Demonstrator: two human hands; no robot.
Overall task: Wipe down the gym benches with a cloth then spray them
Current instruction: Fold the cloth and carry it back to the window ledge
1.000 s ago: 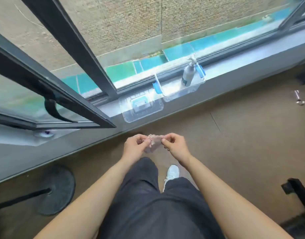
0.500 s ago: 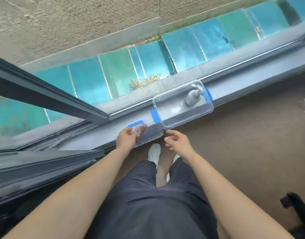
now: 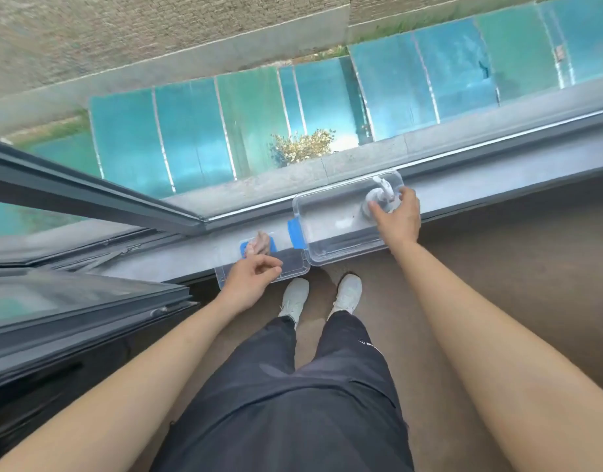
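Note:
A small crumpled pinkish cloth [image 3: 261, 242] lies on a clear plastic lid [image 3: 293, 264] with a blue clip, on the grey window sill [image 3: 480, 195]. My left hand [image 3: 249, 286] hovers just in front of the cloth, fingers loosely curled and holding nothing. To the right stands a clear plastic box [image 3: 327, 240] with a white spray bottle [image 3: 378, 195] upright inside it. My right hand [image 3: 397, 221] reaches into the box, its thumb and fingers curled round the bottle's neck. No gym bench is in view.
A dark window frame [image 3: 89, 301] swings inward at the left, close to my left arm. Glass runs along behind the sill. My feet in white shoes [image 3: 295, 298] stand on brown floor right against the wall.
My left hand has let go of the cloth, which now lies on the lid. My right hand moved right into the box and took hold of the spray bottle.

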